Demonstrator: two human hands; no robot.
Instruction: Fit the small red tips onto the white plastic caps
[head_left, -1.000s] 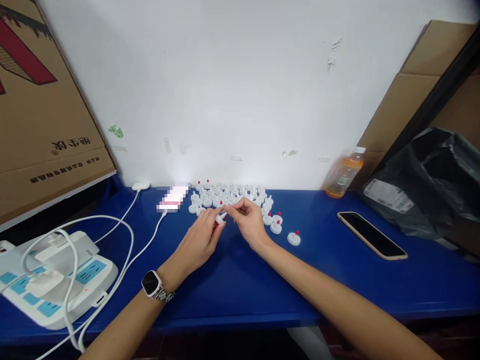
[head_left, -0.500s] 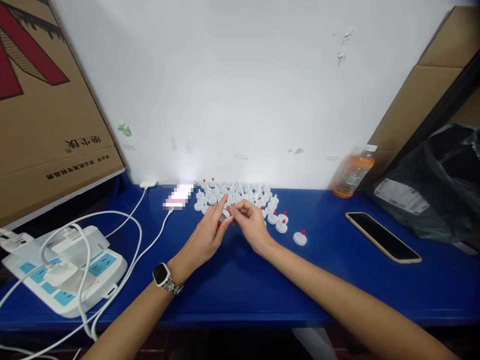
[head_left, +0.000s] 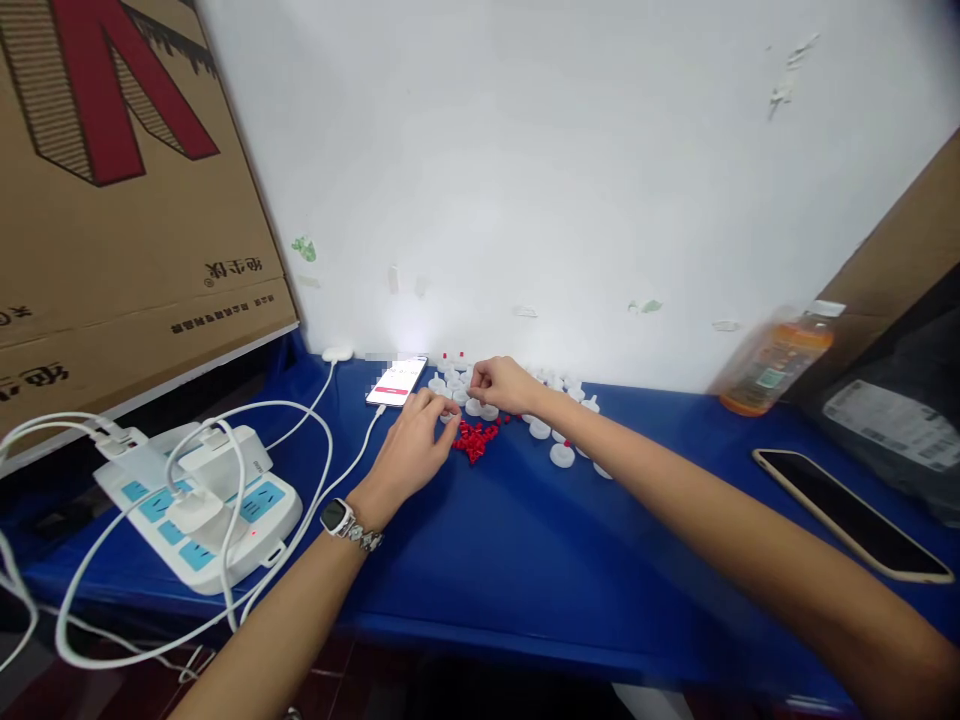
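My left hand (head_left: 416, 440) hovers at the left side of a small pile of red tips (head_left: 474, 440), with its thumb and curled fingers a little apart. A white cap at the edge of the cluster shows behind its fingertips, and I see nothing held there. My right hand (head_left: 504, 385) reaches into the cluster of white nozzle caps (head_left: 455, 382), its thumb and forefinger pinched low over them. What it pinches is hidden. My right forearm covers part of the cluster. A white cap with a red tip (head_left: 562, 454) sits below that forearm.
A lit phone (head_left: 397, 382) on a cable lies left of the caps. Further left, a power strip (head_left: 202, 520) trails looped white cables. To the right are a dark-screened phone (head_left: 851, 515), an orange drink bottle (head_left: 780, 360) and a black plastic bag (head_left: 900, 400). A white wall stands behind.
My hands, earlier together around a white cap, are now apart. My right hand has moved up into the caps. The red pile has come into sight, and the view has turned left.
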